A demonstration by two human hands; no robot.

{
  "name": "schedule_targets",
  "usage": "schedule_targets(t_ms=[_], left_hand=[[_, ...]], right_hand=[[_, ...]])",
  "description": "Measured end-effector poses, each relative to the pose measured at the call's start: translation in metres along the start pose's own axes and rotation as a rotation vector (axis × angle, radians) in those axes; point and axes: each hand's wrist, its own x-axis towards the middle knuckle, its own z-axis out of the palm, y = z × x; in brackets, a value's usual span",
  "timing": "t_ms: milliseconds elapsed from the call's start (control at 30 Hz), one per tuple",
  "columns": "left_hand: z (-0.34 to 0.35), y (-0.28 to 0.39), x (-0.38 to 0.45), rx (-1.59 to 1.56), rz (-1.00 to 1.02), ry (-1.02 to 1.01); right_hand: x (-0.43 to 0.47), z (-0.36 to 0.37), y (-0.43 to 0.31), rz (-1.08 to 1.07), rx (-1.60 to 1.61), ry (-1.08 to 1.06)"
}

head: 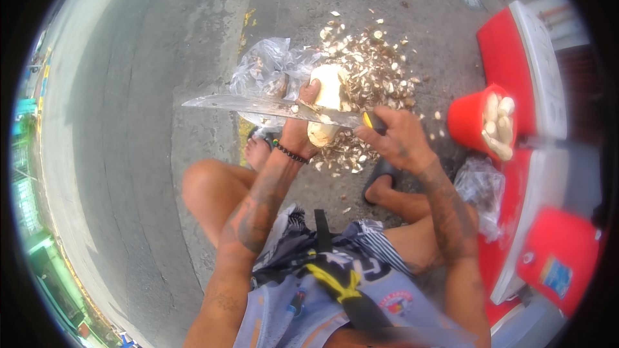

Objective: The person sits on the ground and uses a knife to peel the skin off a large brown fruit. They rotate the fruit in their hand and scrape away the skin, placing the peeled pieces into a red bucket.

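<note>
My left hand (296,135), with a beaded bracelet at the wrist, grips a thick, pale, peeled root (330,84) held up over the ground. Its thumb lies along the root's left side. In my right hand (404,137) is the black and yellow handle (371,121) of a machete. The machete's long, stained blade (251,105) points left and crosses in front of the root, hiding part of it. Bits of peel cling to the metal. Brown and white peelings (372,65) lie scattered on the concrete beneath and beyond the root.
A clear plastic bag (261,70) lies left of the peelings. At right, a red bucket (462,123) holds several peeled roots (492,116). Beside it stand red coolers (503,53) with white lids, another plastic bag (478,183) and a red container (556,251). My slippered feet flank the peelings.
</note>
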Motion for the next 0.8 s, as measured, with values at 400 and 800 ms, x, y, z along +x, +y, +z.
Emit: schedule_targets(t_ms=[400, 800], left_hand=[[-0.003, -0.004, -0.009, -0.057, -0.185, 0.021], [-0.006, -0.002, -0.006, -0.130, -0.224, -0.052]], right_hand=[[0.009, 0.006, 0.032, -0.134, -0.219, 0.175], [0.012, 0.009, 0.035, -0.063, -0.066, 0.098]])
